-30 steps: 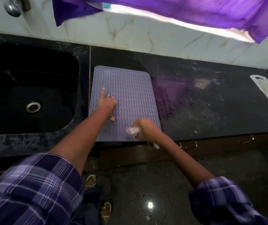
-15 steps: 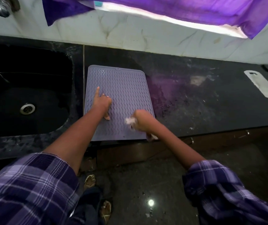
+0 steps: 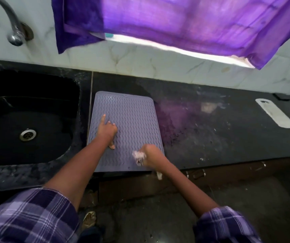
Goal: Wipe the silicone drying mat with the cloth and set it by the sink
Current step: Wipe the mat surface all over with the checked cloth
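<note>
A lilac silicone drying mat [image 3: 133, 113] with a zigzag ribbed surface lies flat on the black counter, just right of the sink [image 3: 26, 123]. My left hand [image 3: 106, 131] presses down on the mat's left half, index finger stretched out and the other fingers curled, holding nothing. My right hand [image 3: 150, 154] is closed around a small pale cloth [image 3: 138, 155], which rests on the mat near its front right corner. A scrap of the cloth hangs below my wrist over the counter's front edge.
A black counter [image 3: 211, 137] with smears and crumbs runs to the right. A white flat utensil [image 3: 275, 113] lies at its far right. A metal tap [image 3: 12, 27] stands over the sink. A purple curtain [image 3: 175, 23] hangs above the tiled wall.
My head has tilted upward, so more of the curtain and tap shows. My right hand with the cloth has shifted slightly on the mat's front right part. My left hand stays in place.
</note>
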A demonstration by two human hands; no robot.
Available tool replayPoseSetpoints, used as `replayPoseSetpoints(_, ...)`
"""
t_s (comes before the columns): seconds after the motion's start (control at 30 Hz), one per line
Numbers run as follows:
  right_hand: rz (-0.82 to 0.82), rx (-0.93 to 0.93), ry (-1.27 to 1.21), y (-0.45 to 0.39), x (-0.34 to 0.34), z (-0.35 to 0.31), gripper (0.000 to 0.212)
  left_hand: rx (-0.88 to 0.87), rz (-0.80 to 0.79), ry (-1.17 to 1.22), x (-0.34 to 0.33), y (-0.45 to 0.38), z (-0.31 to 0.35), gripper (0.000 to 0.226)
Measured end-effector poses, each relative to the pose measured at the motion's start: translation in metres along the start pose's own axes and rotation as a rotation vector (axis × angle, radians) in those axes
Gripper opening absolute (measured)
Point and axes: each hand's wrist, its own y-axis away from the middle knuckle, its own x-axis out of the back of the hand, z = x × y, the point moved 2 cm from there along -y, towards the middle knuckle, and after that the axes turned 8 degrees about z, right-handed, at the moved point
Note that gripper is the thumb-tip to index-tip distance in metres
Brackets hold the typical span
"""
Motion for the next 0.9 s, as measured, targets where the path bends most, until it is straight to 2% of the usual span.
replayPoseSetpoints(0.03,0.074,-0.041,-0.117,-0.009,0.013,0.000,0.005,-0.010,0.007,-0.004,-0.001,0.000,0.001,0.099)
replayPoseSetpoints(0.1,0.179,-0.141,-0.345,-0.027,0.035,0.003,0.028,-0.035,0.000,-0.009,-0.001,0.000,0.002,0.100)
replayPoseSetpoints(0.13,0.178,-0.202,-0.447,-0.034,0.043,0.004,0.031,-0.051,-0.023,-0.010,0.001,-0.002,0.000,0.099)
replayPoseSetpoints(0.2,0.176,-0.348,-0.679,-0.049,0.055,0.012,0.022,-0.076,-0.081,0.003,0.010,-0.012,-0.006,0.089)
replayPoseSetpoints(0.27,0.120,-0.493,-1.050,-0.065,0.057,0.027,0.029,-0.076,-0.077,0.067,0.021,-0.027,-0.013,0.071)
replayPoseSetpoints(0.33,0.050,-0.546,-1.342,-0.081,0.057,0.041,0.037,-0.073,-0.002,0.100,0.032,-0.047,-0.020,0.051)
replayPoseSetpoints(0.43,0.015,-0.553,-1.474,-0.109,0.057,0.064,0.031,-0.044,0.124,0.119,0.046,-0.080,-0.031,0.033)
replayPoseSetpoints(0.5,0.033,-0.567,-1.415,-0.129,0.060,0.075,0.021,-0.033,0.095,0.148,0.047,-0.100,-0.034,0.041)
replayPoseSetpoints(0.57,0.128,-0.596,-1.213,-0.160,0.064,0.083,0.017,-0.036,0.067,0.147,0.050,-0.125,-0.038,0.055)
replayPoseSetpoints(0.63,0.300,-0.497,-0.796,-0.188,0.074,0.085,0.016,-0.052,0.073,0.166,0.053,-0.141,-0.037,0.063)
replayPoseSetpoints(0.7,0.447,-0.300,-0.290,-0.225,0.083,0.079,0.019,-0.071,0.101,0.210,0.055,-0.161,-0.038,0.072)
replayPoseSetpoints(0.73,0.484,-0.205,-0.125,-0.241,0.082,0.073,0.021,-0.087,0.101,0.218,0.054,-0.169,-0.039,0.077)
replayPoseSetpoints(0.8,0.468,-0.073,0.085,-0.272,0.068,0.063,0.034,-0.132,0.074,0.187,0.049,-0.182,-0.040,0.082)
replayPoseSetpoints(0.9,0.279,0.018,0.321,-0.300,0.035,0.050,0.039,-0.170,0.043,0.117,0.046,-0.194,-0.041,0.084)
